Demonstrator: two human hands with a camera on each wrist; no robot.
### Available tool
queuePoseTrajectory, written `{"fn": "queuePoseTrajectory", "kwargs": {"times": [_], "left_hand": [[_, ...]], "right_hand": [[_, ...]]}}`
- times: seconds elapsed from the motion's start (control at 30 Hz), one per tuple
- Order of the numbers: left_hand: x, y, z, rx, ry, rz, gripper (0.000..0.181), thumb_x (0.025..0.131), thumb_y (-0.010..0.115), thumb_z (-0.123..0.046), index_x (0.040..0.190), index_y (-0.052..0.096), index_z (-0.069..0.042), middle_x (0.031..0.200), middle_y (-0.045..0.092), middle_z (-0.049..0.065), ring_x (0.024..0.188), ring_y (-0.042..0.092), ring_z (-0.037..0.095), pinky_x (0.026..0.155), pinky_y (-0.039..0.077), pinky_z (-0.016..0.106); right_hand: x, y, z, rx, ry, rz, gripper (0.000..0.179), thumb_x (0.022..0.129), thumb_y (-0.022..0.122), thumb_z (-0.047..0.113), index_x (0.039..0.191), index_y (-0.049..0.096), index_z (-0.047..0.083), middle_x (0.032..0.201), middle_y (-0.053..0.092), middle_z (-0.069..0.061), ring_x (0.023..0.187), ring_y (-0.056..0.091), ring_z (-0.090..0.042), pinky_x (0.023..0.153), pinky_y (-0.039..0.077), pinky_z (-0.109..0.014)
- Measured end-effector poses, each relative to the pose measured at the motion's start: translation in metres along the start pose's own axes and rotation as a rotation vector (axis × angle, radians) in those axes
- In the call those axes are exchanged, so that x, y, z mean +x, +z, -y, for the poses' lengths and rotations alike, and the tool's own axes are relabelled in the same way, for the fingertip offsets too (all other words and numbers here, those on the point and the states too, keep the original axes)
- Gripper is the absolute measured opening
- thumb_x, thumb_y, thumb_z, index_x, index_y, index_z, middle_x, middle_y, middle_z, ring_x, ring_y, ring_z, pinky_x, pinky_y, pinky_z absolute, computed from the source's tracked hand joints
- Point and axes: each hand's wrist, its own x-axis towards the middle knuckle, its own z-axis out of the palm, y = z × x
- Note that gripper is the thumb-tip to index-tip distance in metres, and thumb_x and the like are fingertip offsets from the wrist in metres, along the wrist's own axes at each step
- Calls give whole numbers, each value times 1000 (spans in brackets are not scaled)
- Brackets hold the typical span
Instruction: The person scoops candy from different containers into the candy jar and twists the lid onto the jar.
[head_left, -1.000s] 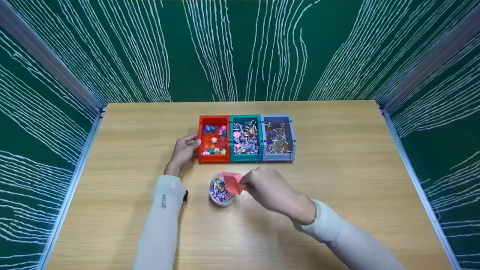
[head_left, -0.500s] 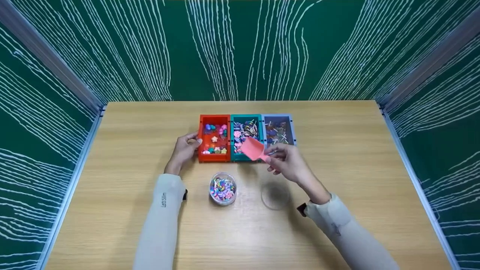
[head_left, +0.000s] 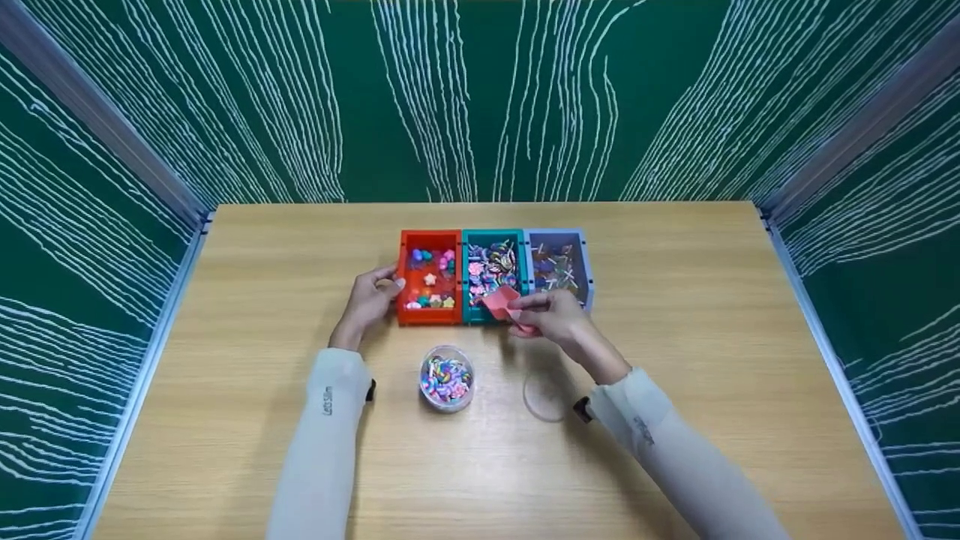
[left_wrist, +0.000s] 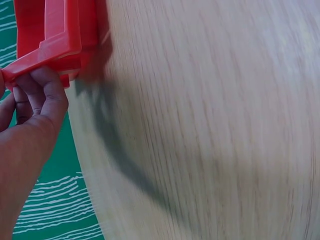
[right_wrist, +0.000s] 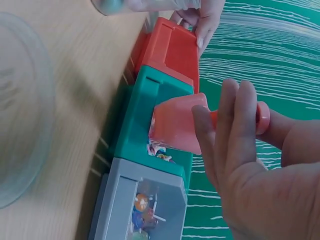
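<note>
My right hand [head_left: 559,319] pinches a small pink scoop [head_left: 501,301] by its handle. In the right wrist view the scoop's bowl [right_wrist: 177,122] is tilted down into the front of the green bin [right_wrist: 142,100], at the colourful swirled candy-like pieces. My left hand [head_left: 371,300] holds the left side of the red bin [head_left: 429,319]; in the left wrist view its fingers [left_wrist: 50,95] curl under the bin's rim. A clear round cup [head_left: 447,379] with similar swirled pieces stands on the table in front of the bins.
A grey-blue bin [head_left: 589,259] with small stick-like pieces joins the green one on the right. A clear round lid [head_left: 546,397] lies flat below my right hand. Green walls with white lines [head_left: 405,97] stand around the wooden table [head_left: 300,240].
My right hand has moved the scoop from over the clear cup up to the green bin, and its bowl now dips into the bin's front. My left hand has stayed at the red bin.
</note>
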Motion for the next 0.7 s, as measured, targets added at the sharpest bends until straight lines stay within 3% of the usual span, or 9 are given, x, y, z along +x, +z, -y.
{"fn": "queuePoseTrajectory", "kwargs": {"times": [0.13, 0.27, 0.43, 0.6, 0.7], "left_hand": [[-1, 0, 1, 18, 3, -5, 47, 108, 57, -6, 154, 51, 1, 138, 58, 19, 106, 61, 22, 81, 53, 22], [-1, 0, 2, -26, 17, 6, 47, 108, 57, -5, 154, 51, 2, 128, 60, 19, 98, 63, 19, 77, 54, 20], [-1, -1, 1, -59, 29, 13, 47, 108, 57, -5, 154, 50, 2, 126, 62, 24, 100, 66, 23, 77, 56, 21], [0, -3, 1, -8, 30, 16, 48, 109, 57, -7, 155, 49, 1, 141, 59, 26, 110, 63, 27, 84, 55, 22], [1, -4, 3, 1, 24, 28, 48, 109, 57, -8, 156, 48, 0, 150, 55, 23, 115, 62, 27, 89, 54, 24]], "right_hand": [[13, 8, 6, 116, 84, -4, 32, 100, 62, -9, 132, 67, -9, 119, 69, -24, 72, 75, -14, 79, 62, -27], [24, 19, 7, 239, 96, -43, 34, 99, 61, -13, 133, 65, -13, 110, 66, -20, 69, 75, -16, 77, 63, -28], [27, 38, 5, 335, 34, -146, 33, 97, 60, -17, 130, 63, -17, 114, 66, -24, 68, 73, -16, 74, 63, -28], [28, 57, -5, 344, -50, -223, 31, 94, 61, -21, 125, 64, -20, 112, 68, -30, 64, 71, -15, 68, 63, -26], [28, 64, -12, 371, -56, -245, 30, 95, 61, -20, 124, 65, -19, 114, 69, -33, 64, 71, -14, 67, 62, -25]]}}
